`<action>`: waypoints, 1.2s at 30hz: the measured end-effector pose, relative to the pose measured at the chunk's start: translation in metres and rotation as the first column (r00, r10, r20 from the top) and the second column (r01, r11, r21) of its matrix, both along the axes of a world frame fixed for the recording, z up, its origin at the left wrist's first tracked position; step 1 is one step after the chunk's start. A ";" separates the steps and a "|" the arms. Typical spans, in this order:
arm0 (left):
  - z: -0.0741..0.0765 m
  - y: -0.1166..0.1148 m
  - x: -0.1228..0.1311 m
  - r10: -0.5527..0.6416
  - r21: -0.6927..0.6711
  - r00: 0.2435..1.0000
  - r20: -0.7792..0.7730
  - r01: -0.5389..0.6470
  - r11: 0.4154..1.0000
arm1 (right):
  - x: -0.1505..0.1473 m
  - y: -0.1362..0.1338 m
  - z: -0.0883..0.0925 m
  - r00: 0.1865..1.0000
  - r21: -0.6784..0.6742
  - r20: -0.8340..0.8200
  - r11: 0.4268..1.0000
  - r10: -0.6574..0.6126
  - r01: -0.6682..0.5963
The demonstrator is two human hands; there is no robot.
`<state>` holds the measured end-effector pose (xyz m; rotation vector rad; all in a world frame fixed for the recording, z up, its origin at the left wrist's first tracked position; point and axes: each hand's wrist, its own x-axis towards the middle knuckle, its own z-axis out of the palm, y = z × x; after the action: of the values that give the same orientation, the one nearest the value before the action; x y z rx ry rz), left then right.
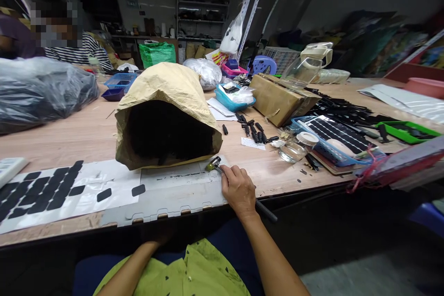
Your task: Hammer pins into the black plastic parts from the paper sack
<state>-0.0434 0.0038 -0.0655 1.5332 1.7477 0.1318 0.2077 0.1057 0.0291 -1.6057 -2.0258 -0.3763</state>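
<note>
Right hand (239, 190) clamps a hammer (213, 163); paper bag (169, 83) at twelve o'clock. Left hand (162, 235), shadowed; grip, I cannot tell.

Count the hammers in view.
1: the hammer, gripped in the right hand, its head near the paper sack's front right corner. Others may be hidden in the sack's dark mouth.

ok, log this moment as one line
right hand: grips dark-handled tool | left hand: dim below tabletop, grip unclear | paper bag: on tabletop, mouth open
</note>
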 end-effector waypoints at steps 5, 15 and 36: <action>0.082 -0.002 0.014 -0.329 -0.105 0.891 0.313 0.377 0.920 | 0.000 0.000 -0.001 1.000 -0.007 0.013 1.000 -0.008 0.008; 0.161 0.108 -0.024 0.376 0.493 0.915 -0.145 -0.262 0.829 | -0.001 0.001 -0.001 1.000 0.003 0.004 1.000 -0.009 0.009; 0.120 0.089 -0.016 -0.019 0.557 0.999 0.027 0.000 0.830 | 0.003 0.002 0.001 0.996 -0.031 -0.086 0.999 0.040 -0.042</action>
<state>-0.0590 0.0923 0.0549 1.9323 1.7626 0.7164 0.2111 0.1078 0.0301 -1.5700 -2.0069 -0.2560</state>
